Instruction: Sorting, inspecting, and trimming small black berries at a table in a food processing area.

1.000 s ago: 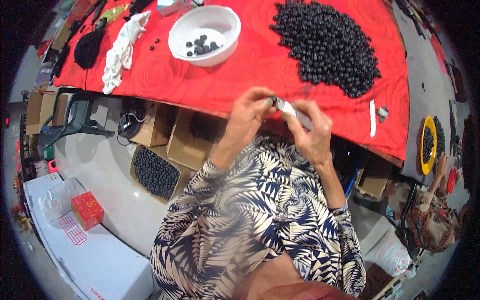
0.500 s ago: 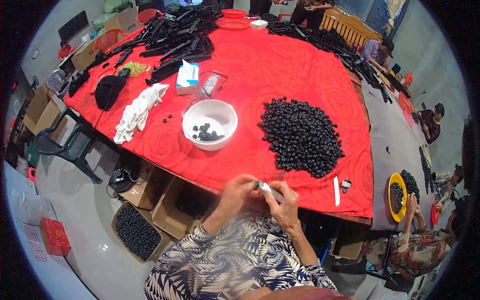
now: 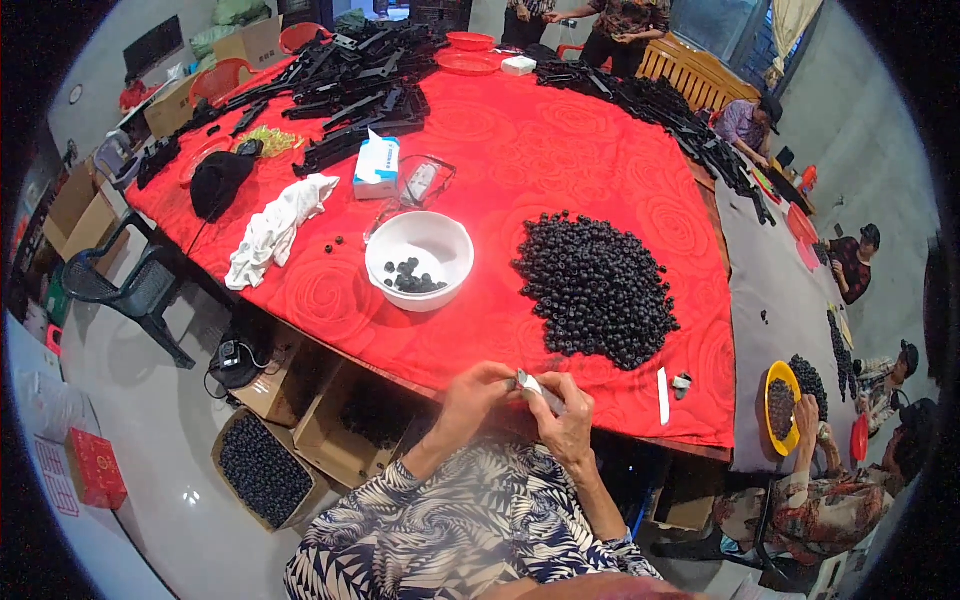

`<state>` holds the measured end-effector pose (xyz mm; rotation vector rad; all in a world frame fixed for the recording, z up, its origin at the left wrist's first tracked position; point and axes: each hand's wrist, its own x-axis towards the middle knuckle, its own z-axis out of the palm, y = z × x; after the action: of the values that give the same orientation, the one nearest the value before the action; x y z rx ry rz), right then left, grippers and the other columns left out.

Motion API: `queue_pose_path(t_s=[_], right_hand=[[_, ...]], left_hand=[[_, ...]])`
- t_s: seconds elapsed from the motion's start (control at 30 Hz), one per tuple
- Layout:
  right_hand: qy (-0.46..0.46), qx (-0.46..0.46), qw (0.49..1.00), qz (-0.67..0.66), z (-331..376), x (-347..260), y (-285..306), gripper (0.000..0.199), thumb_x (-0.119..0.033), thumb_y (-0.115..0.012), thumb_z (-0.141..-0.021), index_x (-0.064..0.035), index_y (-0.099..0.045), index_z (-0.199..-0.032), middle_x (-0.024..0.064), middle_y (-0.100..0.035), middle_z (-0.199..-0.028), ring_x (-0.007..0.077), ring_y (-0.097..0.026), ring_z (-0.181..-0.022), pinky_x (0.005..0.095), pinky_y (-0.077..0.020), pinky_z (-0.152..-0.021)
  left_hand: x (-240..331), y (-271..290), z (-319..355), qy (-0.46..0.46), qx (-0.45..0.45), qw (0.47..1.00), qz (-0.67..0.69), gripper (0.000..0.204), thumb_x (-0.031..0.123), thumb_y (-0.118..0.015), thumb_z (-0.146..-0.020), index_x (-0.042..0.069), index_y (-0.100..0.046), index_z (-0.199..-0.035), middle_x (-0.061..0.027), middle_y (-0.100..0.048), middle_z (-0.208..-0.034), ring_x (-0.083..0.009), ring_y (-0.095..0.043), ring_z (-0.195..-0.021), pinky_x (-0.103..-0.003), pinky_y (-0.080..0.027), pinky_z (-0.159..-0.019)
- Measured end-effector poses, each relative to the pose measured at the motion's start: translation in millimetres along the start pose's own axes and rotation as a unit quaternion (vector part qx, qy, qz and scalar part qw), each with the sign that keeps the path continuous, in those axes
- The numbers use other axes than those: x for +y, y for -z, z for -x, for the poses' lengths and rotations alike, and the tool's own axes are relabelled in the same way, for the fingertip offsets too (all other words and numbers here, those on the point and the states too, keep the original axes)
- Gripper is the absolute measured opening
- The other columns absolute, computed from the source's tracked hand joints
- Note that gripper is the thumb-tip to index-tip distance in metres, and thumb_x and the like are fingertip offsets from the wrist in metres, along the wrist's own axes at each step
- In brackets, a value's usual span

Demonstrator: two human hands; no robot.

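Close to the table's front edge, my two hands meet over my lap. My right hand [image 3: 567, 418] is closed around a small tool wrapped in white [image 3: 541, 394], its dark tip pointing up and left. The fingers of my left hand [image 3: 474, 402] are pinched together right at that tip; whatever they hold is hidden or too small to make out. Beyond the hands on the red tablecloth [image 3: 330, 312] stands a white bowl [image 3: 420, 302] with several black parts [image 3: 412, 277] in it. To its right lies a large pile of small round black parts [image 3: 600, 295].
A white cloth [image 3: 275, 232], black cap [image 3: 222, 184], tissue box [image 3: 376, 170] and safety glasses [image 3: 425, 180] lie farther left. Long black parts [image 3: 350, 85] are heaped behind. A white strip [image 3: 663, 396] lies right. Below stands a carton of black parts [image 3: 262, 468]. Co-workers sit along the right side.
The whole view has shifted slightly. My hands stay together at the tool's tip, with only a small change in finger position. The bowl and the pile look unchanged.
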<state>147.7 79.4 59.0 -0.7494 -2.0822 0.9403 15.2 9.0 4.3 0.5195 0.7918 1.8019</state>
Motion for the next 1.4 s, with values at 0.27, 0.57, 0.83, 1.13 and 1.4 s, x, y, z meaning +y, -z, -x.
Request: queue_pose_path(t_s=[0.27, 0.57, 0.83, 1.13, 1.4], right_hand=[[0.009, 0.016, 0.999, -0.044, 2.8, 11.6, -4.4, 0.014, -0.004, -0.066, -0.078, 0.0010, -0.057, -0.089, 0.0082, -0.063, -0.072, 0.0129, -0.060, -0.062, 0.0255, -0.0463, -0.055], [-0.004, 0.022, 1.000, -0.016, 0.7, 5.0, 0.7, 0.013, -0.003, -0.066, -0.078, 0.0007, -0.057, -0.087, 0.0062, -0.062, -0.073, 0.0101, -0.057, -0.062, 0.0246, -0.0445, -0.054], [0.007, 0.018, 1.000, -0.006, -0.4, 4.3, 0.1, 0.016, -0.008, -0.067, -0.077, -0.0002, -0.058, -0.088, 0.0118, -0.064, -0.074, 0.0197, -0.063, -0.063, 0.0307, -0.0474, -0.054], [0.001, 0.011, 1.000, -0.010, 0.8, 6.2, -1.2, 0.017, -0.008, -0.067, -0.077, 0.0002, -0.057, -0.089, 0.0130, -0.064, -0.075, 0.0224, -0.064, -0.065, 0.0316, -0.0480, -0.056], [-0.007, 0.010, 1.000, -0.002, 1.1, 6.4, -1.7, 0.017, -0.008, -0.067, -0.077, 0.0000, -0.057, -0.089, 0.0133, -0.064, -0.075, 0.0227, -0.064, -0.065, 0.0322, -0.0483, -0.056]], left_hand=[[-6.3, 4.5, 1.6, 0.008, -0.011, 1.000, -0.004, 0.011, 0.006, -0.059, -0.086, 0.001, -0.058, -0.095, -0.0057, -0.061, -0.095, -0.0118, -0.059, -0.086, -0.027, -0.051, -0.078], [-1.3, 4.4, 1.4, 0.008, 0.027, 0.999, -0.022, 0.010, 0.006, -0.060, -0.085, 0.003, -0.058, -0.094, -0.0040, -0.061, -0.089, -0.0120, -0.060, -0.081, -0.026, -0.052, -0.074], [-7.6, 10.2, -1.3, -0.011, 0.034, 0.999, 0.023, 0.010, 0.005, -0.058, -0.086, 0.002, -0.058, -0.096, -0.0049, -0.061, -0.090, -0.0134, -0.061, -0.081, -0.027, -0.053, -0.075], [-3.2, 6.2, 2.4, -0.002, 0.027, 1.000, -0.010, 0.016, 0.005, -0.058, -0.087, -0.002, -0.060, -0.101, -0.0077, -0.062, -0.099, -0.0137, -0.061, -0.088, -0.027, -0.052, -0.079], [-5.2, 6.6, 5.4, 0.005, 0.023, 0.999, -0.022, 0.014, 0.004, -0.058, -0.086, -0.001, -0.060, -0.098, -0.0062, -0.062, -0.095, -0.0136, -0.061, -0.086, -0.027, -0.052, -0.079]])
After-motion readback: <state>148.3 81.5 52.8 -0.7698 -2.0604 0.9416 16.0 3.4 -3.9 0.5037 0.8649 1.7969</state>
